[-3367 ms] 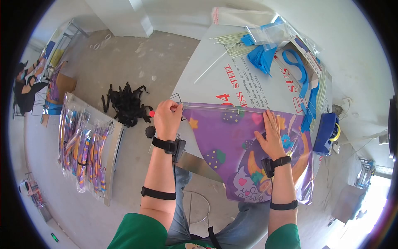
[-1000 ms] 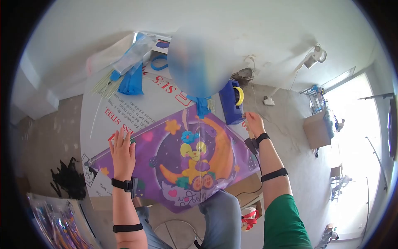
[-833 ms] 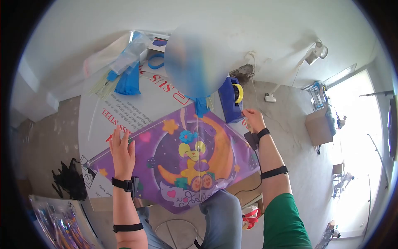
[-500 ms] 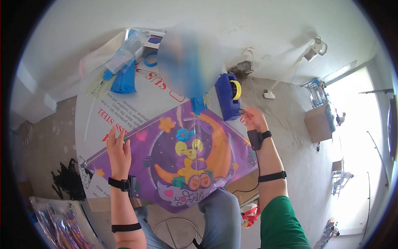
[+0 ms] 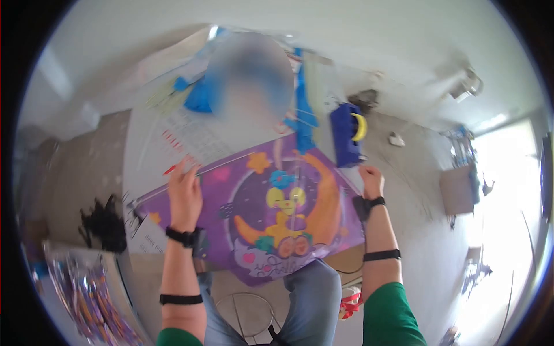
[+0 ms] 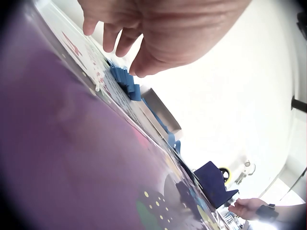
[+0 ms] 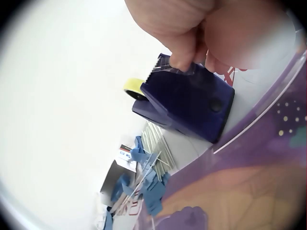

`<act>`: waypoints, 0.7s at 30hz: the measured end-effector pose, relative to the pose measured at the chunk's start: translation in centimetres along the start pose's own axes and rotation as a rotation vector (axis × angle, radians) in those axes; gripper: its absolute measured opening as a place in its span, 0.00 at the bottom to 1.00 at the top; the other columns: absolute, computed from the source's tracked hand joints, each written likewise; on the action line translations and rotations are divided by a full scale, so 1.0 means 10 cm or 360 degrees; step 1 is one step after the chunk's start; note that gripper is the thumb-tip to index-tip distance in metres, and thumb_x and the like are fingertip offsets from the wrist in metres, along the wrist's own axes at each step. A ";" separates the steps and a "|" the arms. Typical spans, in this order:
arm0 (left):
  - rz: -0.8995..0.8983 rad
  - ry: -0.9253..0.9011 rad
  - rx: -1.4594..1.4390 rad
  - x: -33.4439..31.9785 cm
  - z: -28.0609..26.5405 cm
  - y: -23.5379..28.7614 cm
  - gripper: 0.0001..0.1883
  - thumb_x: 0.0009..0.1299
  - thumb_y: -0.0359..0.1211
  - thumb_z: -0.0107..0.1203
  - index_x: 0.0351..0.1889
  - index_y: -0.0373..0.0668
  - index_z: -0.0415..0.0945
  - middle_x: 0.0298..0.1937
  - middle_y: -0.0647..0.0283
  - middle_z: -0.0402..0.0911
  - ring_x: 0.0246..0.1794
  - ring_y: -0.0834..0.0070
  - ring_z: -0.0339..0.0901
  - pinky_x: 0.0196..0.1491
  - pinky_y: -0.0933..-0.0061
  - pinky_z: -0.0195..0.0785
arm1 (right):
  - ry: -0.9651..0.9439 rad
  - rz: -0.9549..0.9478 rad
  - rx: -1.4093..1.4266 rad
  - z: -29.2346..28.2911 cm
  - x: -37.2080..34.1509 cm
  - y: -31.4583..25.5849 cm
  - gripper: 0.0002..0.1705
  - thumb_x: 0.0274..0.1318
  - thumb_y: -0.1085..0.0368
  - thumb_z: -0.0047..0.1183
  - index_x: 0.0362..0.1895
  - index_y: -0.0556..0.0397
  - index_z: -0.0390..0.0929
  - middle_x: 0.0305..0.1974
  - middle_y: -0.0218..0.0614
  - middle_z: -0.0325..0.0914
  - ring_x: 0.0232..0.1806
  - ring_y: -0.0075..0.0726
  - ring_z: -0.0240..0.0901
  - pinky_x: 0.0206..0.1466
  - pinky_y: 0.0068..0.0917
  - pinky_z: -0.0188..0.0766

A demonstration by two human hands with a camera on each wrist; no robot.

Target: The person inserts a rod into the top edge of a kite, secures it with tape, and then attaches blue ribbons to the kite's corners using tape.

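A purple kite, printed with a cartoon animal on an orange moon, lies over the table, overlapping the person's lap at the front. A thin rod runs along its upper left edge. The left hand is over this edge, fingers spread and loosely bent, holding nothing. At the right, the right hand pinches a short strip of clear tape at the toothed cutter of a blue tape dispenser. A yellow roll sits in the dispenser. Curled fingers hide the strip's end.
Blue strips and pale thin sticks lie behind the kite, beside an open box. A blurred disc covers part of the table's back. Bagged items lie at the left, near a black heap on the floor.
The right hand has left the kite and taken tape at the dispenser. The left hand has let go of the rod's corner. The kite has turned; the head view has just shifted.
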State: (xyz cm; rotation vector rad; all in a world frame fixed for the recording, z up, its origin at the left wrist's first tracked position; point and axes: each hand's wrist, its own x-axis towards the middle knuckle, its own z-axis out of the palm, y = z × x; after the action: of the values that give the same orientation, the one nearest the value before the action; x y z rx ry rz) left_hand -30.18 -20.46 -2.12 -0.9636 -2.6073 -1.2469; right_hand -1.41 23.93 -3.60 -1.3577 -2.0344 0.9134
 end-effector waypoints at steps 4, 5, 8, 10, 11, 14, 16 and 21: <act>0.0102 0.0245 0.0175 -0.03 -0.01 -0.13 0.18 0.55 0.17 0.49 0.44 0.38 0.76 0.47 0.53 0.76 0.45 0.56 0.73 0.48 0.61 0.67 | -0.0054 0.0014 0.0456 0.03 -0.14 0.23 0.07 0.52 0.66 0.60 0.32 0.57 0.79 0.27 0.25 0.76 0.28 0.20 0.69 0.32 0.20 0.66; 0.0056 0.0255 0.0214 -0.03 -0.06 -0.15 0.18 0.55 0.17 0.49 0.44 0.38 0.76 0.47 0.53 0.76 0.45 0.56 0.73 0.48 0.61 0.67 | -0.0116 0.0013 0.0458 0.16 -0.20 0.06 0.07 0.52 0.66 0.60 0.32 0.57 0.79 0.27 0.25 0.76 0.28 0.20 0.69 0.32 0.20 0.66; -0.0069 0.0226 0.0091 -0.06 -0.09 -0.18 0.16 0.55 0.16 0.48 0.40 0.37 0.78 0.41 0.56 0.77 0.44 0.56 0.73 0.47 0.62 0.68 | -0.0259 0.0173 0.0574 0.19 -0.60 -0.64 0.07 0.57 0.66 0.56 0.35 0.57 0.79 0.28 0.24 0.74 0.28 0.18 0.67 0.31 0.17 0.65; -0.0145 0.0141 0.0011 -0.08 -0.09 -0.20 0.14 0.55 0.17 0.49 0.37 0.37 0.79 0.38 0.57 0.78 0.42 0.57 0.73 0.46 0.63 0.68 | -0.0657 0.0157 0.0587 0.47 -0.95 -1.30 0.07 0.58 0.66 0.54 0.36 0.57 0.79 0.29 0.25 0.75 0.28 0.17 0.67 0.32 0.15 0.64; -0.0141 0.0132 0.0067 -0.08 -0.10 -0.20 0.13 0.55 0.18 0.50 0.36 0.37 0.80 0.37 0.58 0.78 0.41 0.59 0.74 0.44 0.64 0.69 | -0.0781 0.0136 0.0611 0.63 -1.09 -1.49 0.08 0.58 0.66 0.54 0.38 0.57 0.79 0.29 0.25 0.75 0.28 0.17 0.68 0.32 0.15 0.65; -0.0138 0.0042 0.0122 -0.10 -0.12 -0.24 0.13 0.56 0.19 0.50 0.37 0.38 0.81 0.37 0.58 0.78 0.40 0.60 0.74 0.43 0.65 0.69 | -0.1112 0.0071 0.0566 1.13 -1.50 -2.09 0.11 0.58 0.66 0.54 0.41 0.60 0.79 0.29 0.27 0.76 0.30 0.18 0.70 0.34 0.17 0.67; -0.0184 -0.0020 0.0100 -0.10 -0.15 -0.24 0.15 0.56 0.18 0.49 0.39 0.38 0.80 0.38 0.58 0.78 0.42 0.60 0.73 0.45 0.65 0.69 | -0.1342 0.0046 0.0574 1.49 -1.67 -2.25 0.12 0.57 0.67 0.53 0.43 0.61 0.79 0.30 0.29 0.77 0.30 0.20 0.72 0.34 0.18 0.69; -0.0112 -0.0082 0.0189 -0.14 -0.11 -0.29 0.12 0.58 0.24 0.51 0.39 0.42 0.81 0.38 0.60 0.76 0.43 0.64 0.72 0.46 0.65 0.66 | -0.1467 0.0165 0.0642 2.27 -1.93 -2.41 0.15 0.55 0.71 0.54 0.48 0.61 0.76 0.30 0.31 0.78 0.28 0.21 0.74 0.32 0.18 0.71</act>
State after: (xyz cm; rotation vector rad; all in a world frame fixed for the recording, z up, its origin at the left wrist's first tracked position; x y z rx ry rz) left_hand -30.92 -23.33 -3.81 -0.9028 -2.7415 -1.0805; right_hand -25.05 -6.10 -0.45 -0.8819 -2.1784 2.1514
